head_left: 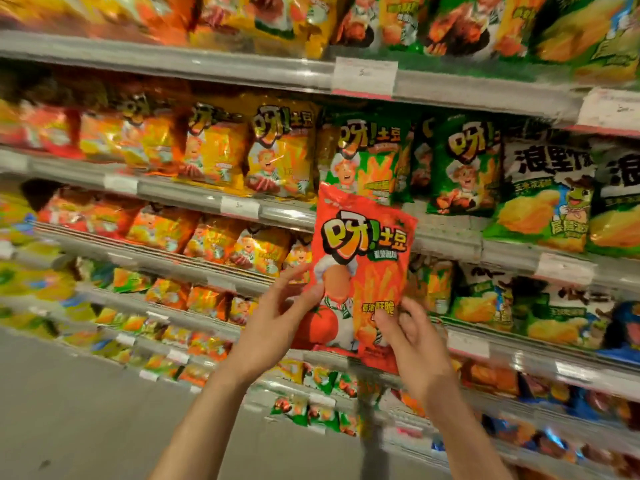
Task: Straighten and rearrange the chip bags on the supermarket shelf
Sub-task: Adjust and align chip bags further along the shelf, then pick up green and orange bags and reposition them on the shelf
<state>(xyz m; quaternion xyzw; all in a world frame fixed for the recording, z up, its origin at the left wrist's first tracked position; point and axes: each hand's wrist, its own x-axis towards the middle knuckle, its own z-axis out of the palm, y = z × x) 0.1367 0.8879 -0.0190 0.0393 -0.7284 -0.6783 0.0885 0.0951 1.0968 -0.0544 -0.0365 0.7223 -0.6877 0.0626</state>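
Observation:
A red tomato-flavour chip bag [363,258] is held upright in front of the shelves, clear of them. My left hand [277,320] grips its lower left edge, thumb on the front. My right hand [408,334] pinches its lower right corner. Behind the bag, yellow chip bags [277,150] and green chip bags [370,161] stand in rows on the shelf at eye level. Orange-red bags [162,230] fill the shelf below on the left.
White-and-green corn snack bags [543,192] stand at the right. Price tags [363,76] hang on the grey shelf rails [173,192]. More snack rows run above and below. The grey aisle floor [86,410] lies at the lower left.

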